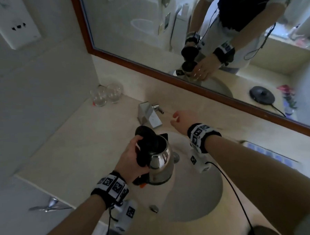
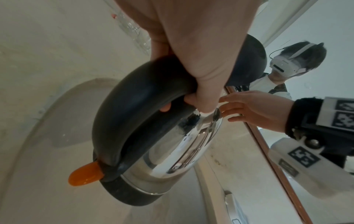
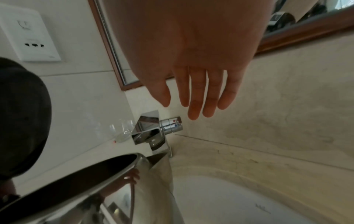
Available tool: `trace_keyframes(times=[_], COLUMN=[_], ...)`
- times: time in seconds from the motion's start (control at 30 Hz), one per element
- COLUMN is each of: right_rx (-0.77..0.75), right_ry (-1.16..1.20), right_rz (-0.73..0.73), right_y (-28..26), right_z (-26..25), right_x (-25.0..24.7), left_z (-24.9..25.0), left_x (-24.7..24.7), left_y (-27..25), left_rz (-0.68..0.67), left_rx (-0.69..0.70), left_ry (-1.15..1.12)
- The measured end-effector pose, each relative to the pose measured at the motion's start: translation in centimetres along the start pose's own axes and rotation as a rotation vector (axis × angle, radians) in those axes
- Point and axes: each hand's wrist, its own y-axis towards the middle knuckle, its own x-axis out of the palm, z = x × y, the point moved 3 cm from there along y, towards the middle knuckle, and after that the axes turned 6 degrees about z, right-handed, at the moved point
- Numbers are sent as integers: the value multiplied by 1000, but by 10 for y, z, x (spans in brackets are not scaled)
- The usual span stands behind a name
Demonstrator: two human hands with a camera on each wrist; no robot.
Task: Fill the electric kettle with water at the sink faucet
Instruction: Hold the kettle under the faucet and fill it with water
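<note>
A steel electric kettle (image 1: pixel 161 162) with a black handle and an orange switch (image 2: pixel 86 175) hangs over the beige sink basin (image 1: pixel 199 196), its black lid (image 1: pixel 145 135) flipped up and its mouth (image 3: pixel 76 178) open just below the chrome faucet spout (image 1: pixel 151 117). My left hand (image 1: pixel 133 158) grips the handle (image 2: pixel 134 106). Fingers straight and empty, my right hand (image 1: pixel 179 119) hovers a short way from the faucet's side knob (image 3: pixel 171 125). No water runs.
Two drinking glasses (image 1: pixel 106 95) stand on the counter at the back left. A wood-framed mirror (image 1: pixel 182 35) lines the back wall, with a wall socket (image 1: pixel 14 20) to its left. The kettle's black base (image 1: pixel 261 94) shows in the mirror. A drain stopper (image 1: pixel 176 156) sits in the basin.
</note>
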Motion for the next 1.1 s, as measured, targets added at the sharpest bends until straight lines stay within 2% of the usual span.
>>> trace_keyframes(times=[0.17, 0.4, 0.67, 1.1], right_rx=[65, -10, -22, -26], right_ry=[52, 12, -130, -129], right_rz=[-42, -85, -107, -131], right_y=[37, 95, 112, 124], right_z=[-6, -23, -30, -23], right_x=[29, 51, 61, 62], left_z=[-25, -38, -34, -26], left_x=[9, 5, 1, 0], left_y=[14, 59, 85, 91], left_rz=[-57, -91, -76, -64], left_rx=[-14, -11, -6, 15], left_ry=[10, 1, 11, -9])
